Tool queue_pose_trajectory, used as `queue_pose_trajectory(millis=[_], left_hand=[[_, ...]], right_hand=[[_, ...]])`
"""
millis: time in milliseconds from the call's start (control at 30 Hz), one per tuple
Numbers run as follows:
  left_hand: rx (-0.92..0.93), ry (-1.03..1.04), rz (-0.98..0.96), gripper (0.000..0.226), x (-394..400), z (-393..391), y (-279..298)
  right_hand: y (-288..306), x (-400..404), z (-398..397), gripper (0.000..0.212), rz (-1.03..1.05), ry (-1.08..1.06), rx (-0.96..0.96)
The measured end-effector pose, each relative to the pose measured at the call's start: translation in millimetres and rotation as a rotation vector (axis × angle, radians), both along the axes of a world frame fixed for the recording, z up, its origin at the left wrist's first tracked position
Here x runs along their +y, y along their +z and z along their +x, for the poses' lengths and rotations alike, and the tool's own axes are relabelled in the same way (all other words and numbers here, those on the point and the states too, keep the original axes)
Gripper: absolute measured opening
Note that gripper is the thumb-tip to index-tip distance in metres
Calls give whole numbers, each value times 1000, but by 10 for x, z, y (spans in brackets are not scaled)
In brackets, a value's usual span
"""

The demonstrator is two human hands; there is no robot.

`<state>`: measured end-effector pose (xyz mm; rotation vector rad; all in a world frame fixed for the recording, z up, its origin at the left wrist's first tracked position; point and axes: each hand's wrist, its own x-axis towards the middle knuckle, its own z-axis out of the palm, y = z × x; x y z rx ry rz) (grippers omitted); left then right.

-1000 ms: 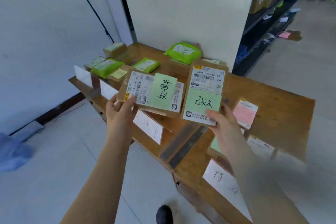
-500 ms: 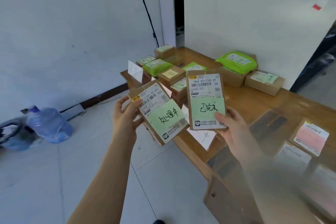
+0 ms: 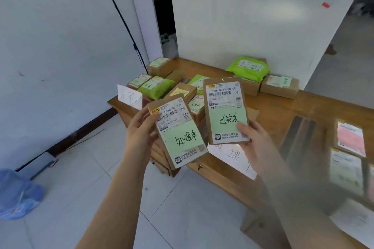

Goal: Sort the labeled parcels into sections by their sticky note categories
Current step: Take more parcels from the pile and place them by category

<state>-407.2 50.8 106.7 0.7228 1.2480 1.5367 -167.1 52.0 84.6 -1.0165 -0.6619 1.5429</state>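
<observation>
Two brown parcels, each with a green sticky note, held side by side above the wooden table's [image 3: 283,107] front edge. Left parcel [image 3: 178,133], tilted: left hand [image 3: 141,133] grips its left edge. Right parcel [image 3: 224,111], upright: right hand [image 3: 255,139], thumb on the note, grips its lower right corner.

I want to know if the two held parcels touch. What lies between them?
A narrow gap in the head view; through it show brown boxes on the table, between left parcel and right parcel.
</observation>
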Motion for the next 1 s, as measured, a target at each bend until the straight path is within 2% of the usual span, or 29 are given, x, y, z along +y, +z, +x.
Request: queue_pose_trajectory(millis=[100, 200, 333, 500, 667, 867, 1000], left_hand=[[-34, -37, -13, 18, 240, -2, -37], [-8, -105, -7, 27, 476, 67, -56], [1, -183, -13, 20, 810, 249, -80], [45, -278, -42, 44, 1257, 596, -95], [70, -378, -79, 40, 1664, 1099, -186], [12, -454, -150, 29, 2059, 1622, -406], [46, -569, -197, 29, 2226, 1942, -568]], right_hand=[[12, 76, -34, 27, -2, -61, -15], [17, 175, 25, 22, -9, -110, -33], [-8, 374, 200, 18, -20, -174, -47], [-29, 675, 488, 27, -34, -271, -4], [-71, 961, 891, 37, -74, -356, 16], [-117, 1137, 1250, 36, -96, -465, 73], [-138, 1194, 1453, 41, -107, -560, 110]])
